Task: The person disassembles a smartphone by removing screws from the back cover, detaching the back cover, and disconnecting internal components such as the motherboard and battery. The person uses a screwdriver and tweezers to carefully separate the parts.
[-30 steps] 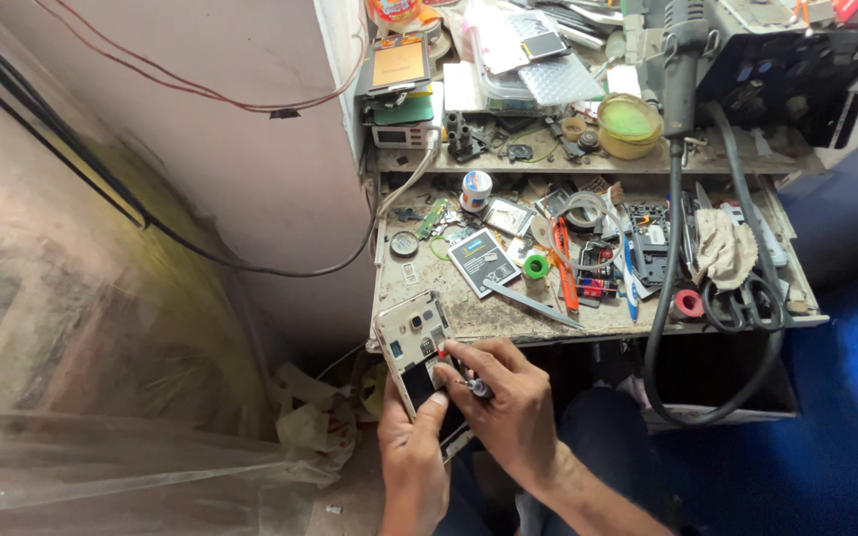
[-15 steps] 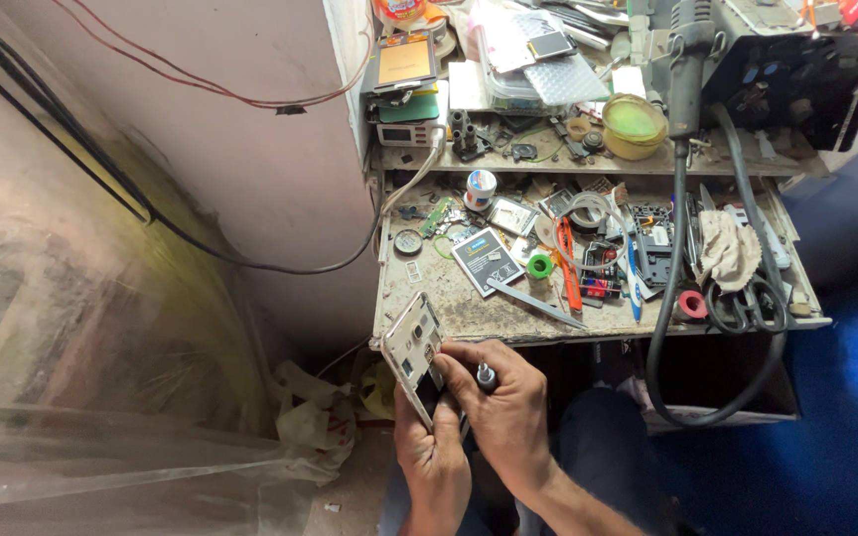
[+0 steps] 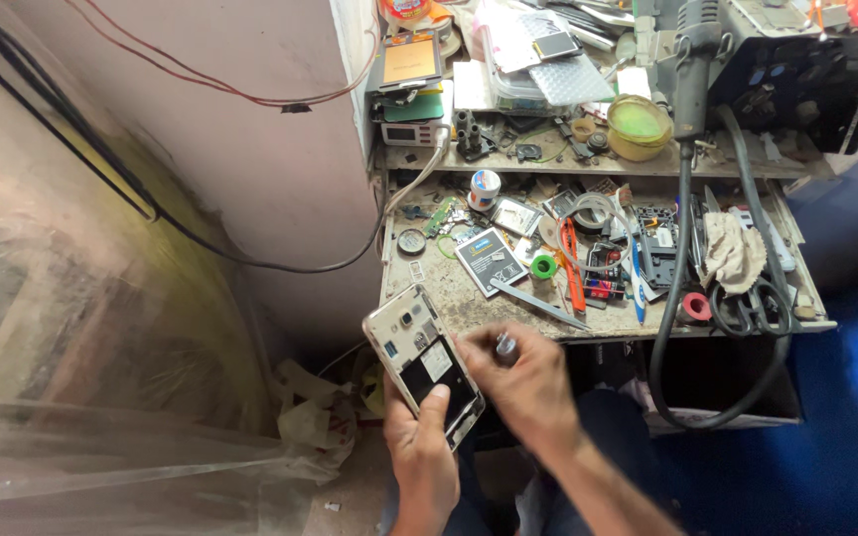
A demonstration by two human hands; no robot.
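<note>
Low in the frame's centre, the left hand (image 3: 419, 452) gripped the opened phone (image 3: 423, 361), now tilted higher than a moment earlier; the right hand (image 3: 523, 387) had closed around a small screwdriver (image 3: 504, 346), its tip nearer the phone's back

Crowded bench ahead of you
Your path forward meets the workbench (image 3: 469, 298) edge, strewn with tweezers (image 3: 540, 303) and a hanging black cable (image 3: 669, 328).

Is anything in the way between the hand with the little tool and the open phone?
Nothing visible. The right hand holds a small tool right beside the opened phone, which the left hand holds from below.
</note>
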